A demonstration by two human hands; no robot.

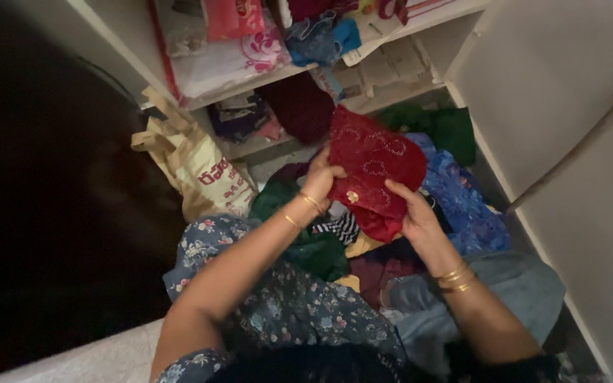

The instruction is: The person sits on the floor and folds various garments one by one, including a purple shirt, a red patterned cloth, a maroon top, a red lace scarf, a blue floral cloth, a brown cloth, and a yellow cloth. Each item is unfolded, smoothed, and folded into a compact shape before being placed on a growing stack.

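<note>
Grip: the left hand (318, 179) and the right hand (416, 215) are both clenching the red cloth (374, 174), one on each lower edge, fingers pinching into the fabric.
Red cloth: it is being held up above the heap of clothes, in front of the open shelves; it is soft, crumpled, and stitched with pale looping bead lines and one small gold round piece.
Wrists: thin gold bangles (455, 278) are circling both wrists.
Heap beneath: a blue patterned cloth (462, 202), a green cloth (434, 128) and a striped black-and-white piece (340, 228) are lying tangled together.
Bag: one tan carrier bag (196, 167) with red print is leaning just left of the heap.
Shelves: two white shelves (250, 81) are holding folded fabric and a pink-flowered plastic packet (232, 60).
</note>
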